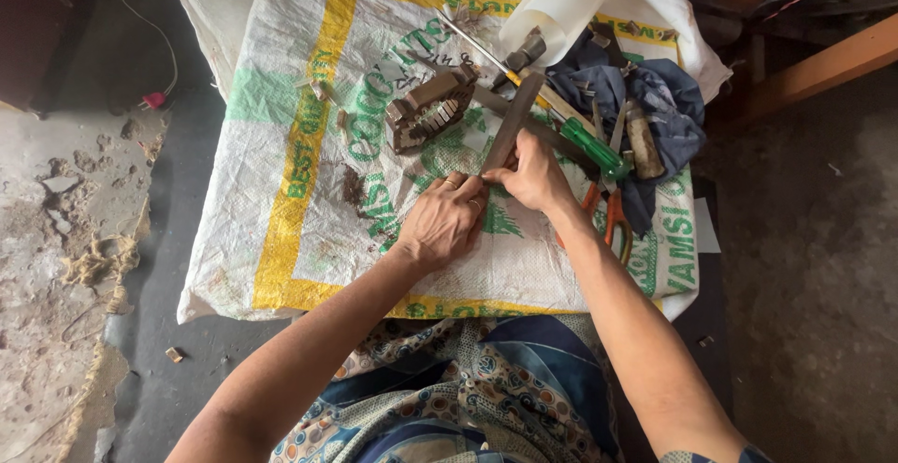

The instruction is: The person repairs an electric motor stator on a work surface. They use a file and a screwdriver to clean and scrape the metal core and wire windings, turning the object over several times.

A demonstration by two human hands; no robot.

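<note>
My left hand (441, 222) rests knuckles-up on a white woven sack (281, 145) with yellow and green print, fingers curled around something small that I cannot make out. My right hand (535, 175) pinches the near end of a long flat metal file (513, 122), which points away from me. The two hands touch at the fingertips. Just beyond them lies a ring-shaped metal core with slots (428, 108).
At the right lie a green-handled screwdriver (591, 148), orange-handled scissors (613, 220), a blue cloth (669, 98) with tools on it and a roll of white sheet (566, 0). Wooden beams (823, 65) stand at the far right. Rough concrete floor (56, 220) is at the left.
</note>
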